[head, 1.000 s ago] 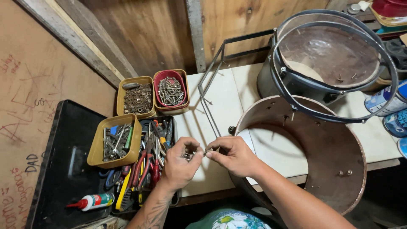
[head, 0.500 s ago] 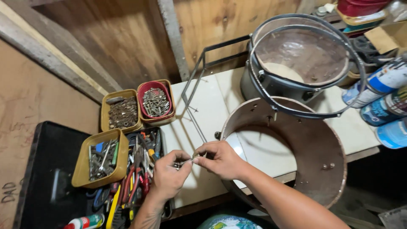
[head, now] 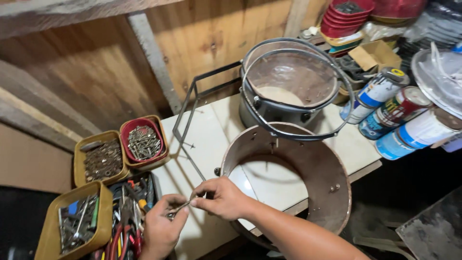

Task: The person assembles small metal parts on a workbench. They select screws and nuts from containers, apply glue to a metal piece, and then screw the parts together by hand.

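My left hand (head: pixel 161 230) and my right hand (head: pixel 219 197) meet over the white tabletop (head: pixel 202 139), both pinching a thin metal rod (head: pixel 182 208) between their fingertips. The rod is small and partly hidden by my fingers. Just right of my right hand stands a brown drum shell (head: pixel 288 173) lying open-side up on the table. Behind it is a second metal drum (head: pixel 284 91) with a loose metal hoop (head: pixel 308 130) resting across it.
Three tins of screws and hardware (head: pixel 142 142) (head: pixel 101 159) (head: pixel 77 224) sit left, above a black tray of pliers (head: pixel 127 221). A black metal frame (head: pixel 187 115) leans on the table. Spray cans (head: pixel 385 106) and stacked red bowls (head: pixel 344 17) crowd the right.
The view has swung right and up, bringing the spray cans and shelf into sight. My hands have stayed together on the small rod, drifting lower in the picture.
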